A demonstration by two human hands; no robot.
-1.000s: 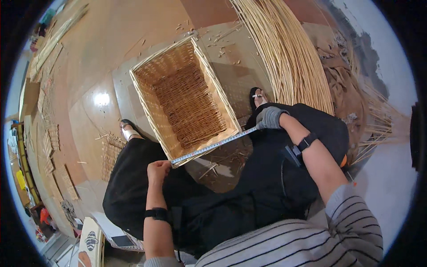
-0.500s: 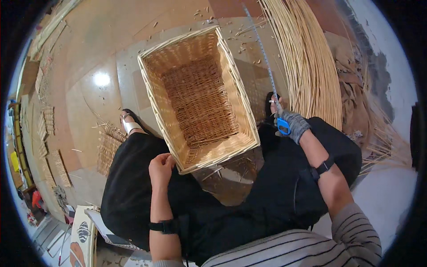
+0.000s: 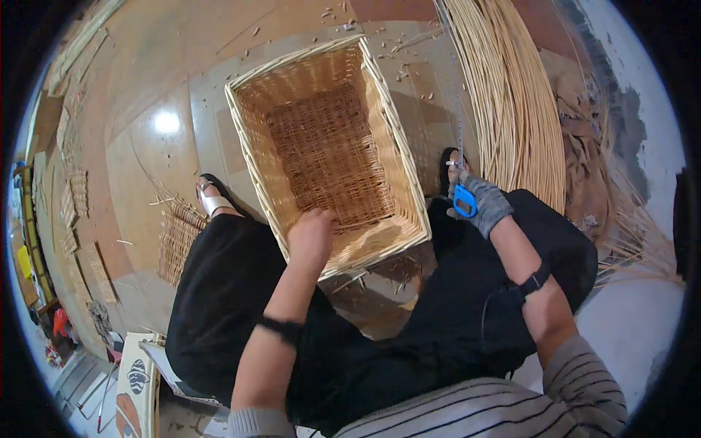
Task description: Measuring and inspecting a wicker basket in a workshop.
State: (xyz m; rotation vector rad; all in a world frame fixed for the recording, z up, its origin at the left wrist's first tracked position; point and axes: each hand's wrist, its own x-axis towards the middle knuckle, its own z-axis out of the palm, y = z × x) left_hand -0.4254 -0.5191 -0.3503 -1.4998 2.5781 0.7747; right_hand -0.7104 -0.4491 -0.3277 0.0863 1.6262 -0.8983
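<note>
A rectangular wicker basket stands tilted between my knees, its inside facing me. It has a pale braided rim and walls, and a darker brown woven bottom. My bare left hand is over the near left part of the basket, with the fingers bent and largely hidden behind the hand. My right hand, in a grey glove, is closed round a blue tape measure to the right of the basket. The measure's narrow blade runs out away from me, alongside the pale rods.
A thick bundle of long pale rods lies to the right, with brown cloth beyond it. Small woven panels lie on the floor at the left. Cut bits of rod are scattered past the basket. A printed box stands at lower left.
My left hand has let go of the basket's near left rim and moved up and right over the basket. The tape blade has swung right, towards the rods.
</note>
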